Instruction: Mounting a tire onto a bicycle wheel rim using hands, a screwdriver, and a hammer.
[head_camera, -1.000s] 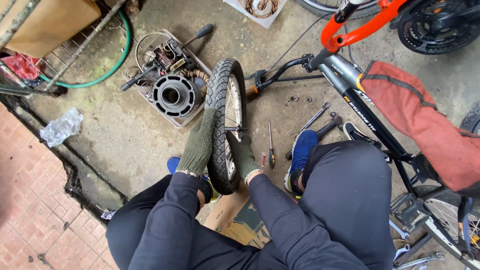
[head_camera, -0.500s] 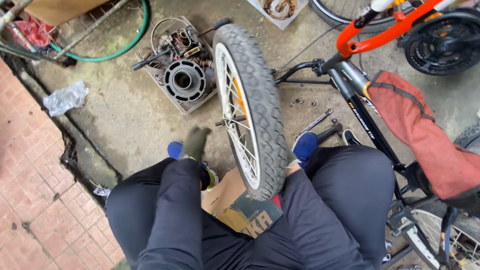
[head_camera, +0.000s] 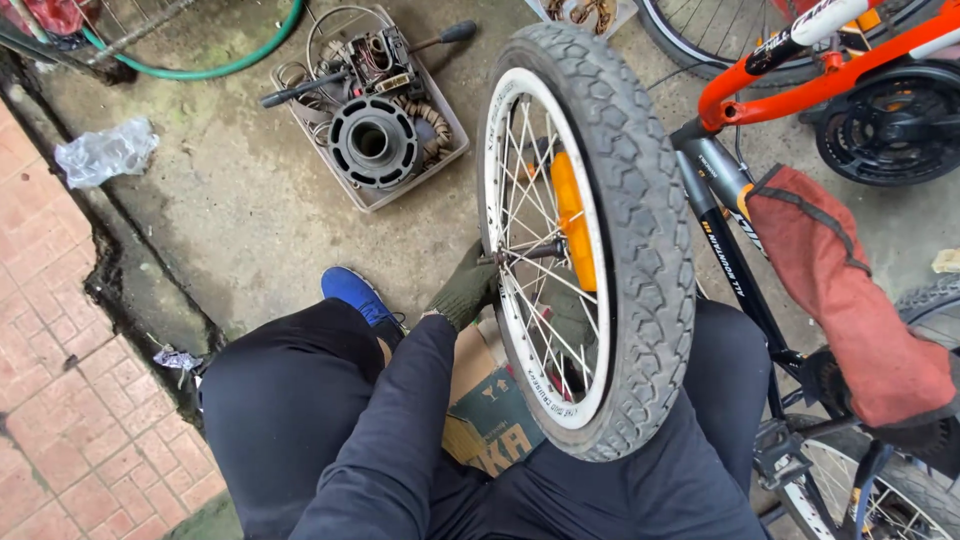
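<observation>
A small bicycle wheel (head_camera: 640, 200) with a knobbly grey tyre, white rim and orange reflector (head_camera: 572, 220) stands upright over my lap, close to the camera. My left hand (head_camera: 462, 290), in a green glove, grips the axle end on the wheel's left side. My right hand (head_camera: 568, 325), also gloved, shows only through the spokes, at the hub's far side. Its sleeve runs behind the tyre.
A tray (head_camera: 452, 120) of engine parts and tools lies on the concrete ahead. An orange and black bicycle (head_camera: 800, 85) with a red cloth (head_camera: 850, 290) stands at the right. A cardboard box (head_camera: 490, 410) sits between my legs. A green hose (head_camera: 200, 70) and plastic bag (head_camera: 105, 150) lie left.
The wheel has been lifted from the ground up toward the camera and turned side-on. My left hand has shifted from the tyre to the axle.
</observation>
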